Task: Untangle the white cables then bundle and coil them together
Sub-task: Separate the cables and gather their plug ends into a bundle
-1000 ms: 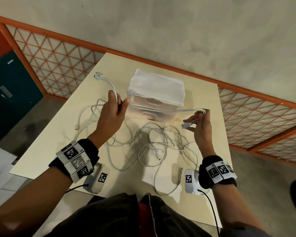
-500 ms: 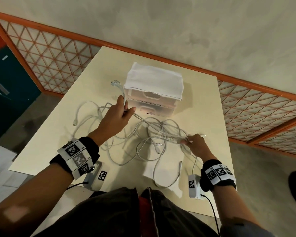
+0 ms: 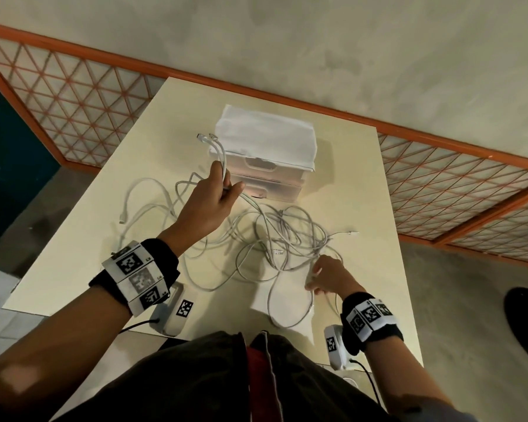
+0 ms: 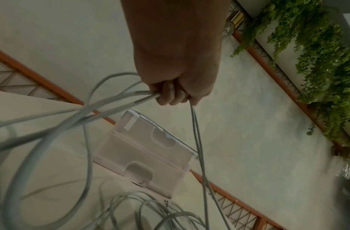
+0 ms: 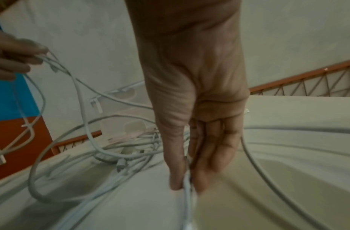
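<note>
On the cream table (image 3: 363,178), by an orange-railed wall, cables (image 3: 275,236) are gripped by the left hand (image 3: 208,199); the right hand (image 3: 329,277), now lowered, pinches one.

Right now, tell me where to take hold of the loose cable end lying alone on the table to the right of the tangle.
Pinch the loose cable end just behind its connector, coming from above and from the right, the table's open side. It lies flat and straight, pointing away from the tangle of white cables, so nothing crosses it there. The right hand is nearest but already pinches another strand.
</note>
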Tool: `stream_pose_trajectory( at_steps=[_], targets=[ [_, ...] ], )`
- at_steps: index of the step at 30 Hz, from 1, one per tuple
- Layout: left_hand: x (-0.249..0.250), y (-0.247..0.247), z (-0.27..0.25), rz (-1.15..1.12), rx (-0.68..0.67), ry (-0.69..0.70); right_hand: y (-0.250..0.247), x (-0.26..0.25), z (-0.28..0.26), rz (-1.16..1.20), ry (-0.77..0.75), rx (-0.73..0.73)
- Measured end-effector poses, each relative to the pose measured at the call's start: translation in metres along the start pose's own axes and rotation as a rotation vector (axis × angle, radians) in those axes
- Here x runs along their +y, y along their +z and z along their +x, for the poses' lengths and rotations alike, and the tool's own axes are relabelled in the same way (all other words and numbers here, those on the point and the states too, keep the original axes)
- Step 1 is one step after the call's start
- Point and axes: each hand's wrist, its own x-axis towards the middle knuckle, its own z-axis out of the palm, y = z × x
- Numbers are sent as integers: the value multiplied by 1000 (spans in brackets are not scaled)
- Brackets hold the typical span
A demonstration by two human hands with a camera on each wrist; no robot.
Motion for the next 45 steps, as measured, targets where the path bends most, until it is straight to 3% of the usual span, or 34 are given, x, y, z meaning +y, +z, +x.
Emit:
stream_pose_trajectory(
  at_steps=[11,15,18,20,27,31,37,45],
  targets=[
    [1,5,4,46,34,-60,-83,-78,-48,188,-492,-154],
    [7,7,0,70,-108,-47,-100,-121,-67,345,-658,-135],
    [19,8,-4,-78,-238,-89,-106,-147,-72,438,-759,-84],
    [26,8,-7,-207,-227,-102,-108,-160,-74,458,-802,-37],
    [31,-4,-11,-459,-289,-55,-111,-170,-69,567,-817,98],
    [35,-5,-13,-488,-241,-8,-107,-166,-67,607,-774,196],
    [34,1,-16,-471,-276,-20,-101,-171,-71,978,-750,71],
    [34,0,-19,-416,-350,-24,-97,-179,-79,908,-779,209]
  ],
)
